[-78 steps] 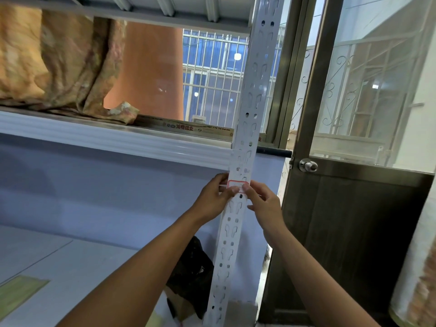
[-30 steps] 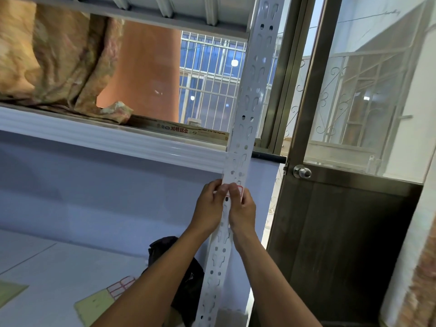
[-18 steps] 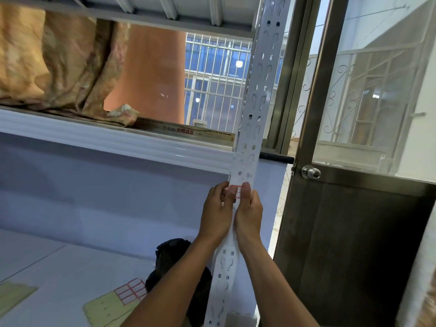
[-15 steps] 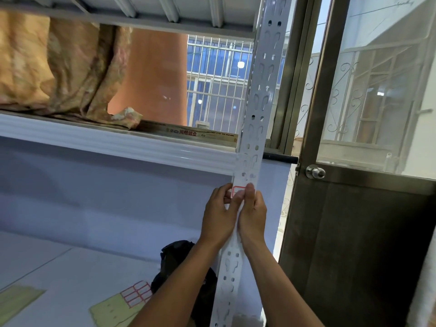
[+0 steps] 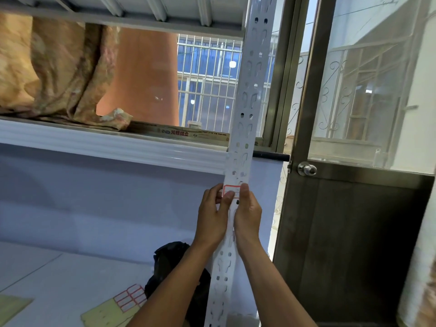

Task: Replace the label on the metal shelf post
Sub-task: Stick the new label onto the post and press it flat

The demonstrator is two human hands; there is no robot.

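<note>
A white perforated metal shelf post [image 5: 250,95] runs from top to bottom through the middle of the view. A small white label with a red border [image 5: 231,190] lies flat on the post just below the shelf beam. My left hand [image 5: 213,214] wraps the post from the left, its thumb pressing on the label's lower left edge. My right hand [image 5: 248,214] wraps the post from the right, thumb tip on the label's right edge. Both hands cover the post below the label.
A sheet of red-bordered labels [image 5: 130,297] on yellow backing lies on the lower shelf board. A black bag [image 5: 172,263] sits behind the post. Bundled fabric [image 5: 54,72] rests on the upper shelf [image 5: 113,145]. A dark door with a knob [image 5: 306,169] stands at the right.
My right hand moved in from the right side of the label to wrap the post beside my left hand. My thumbs slid off the label's middle, so more of it shows now.
</note>
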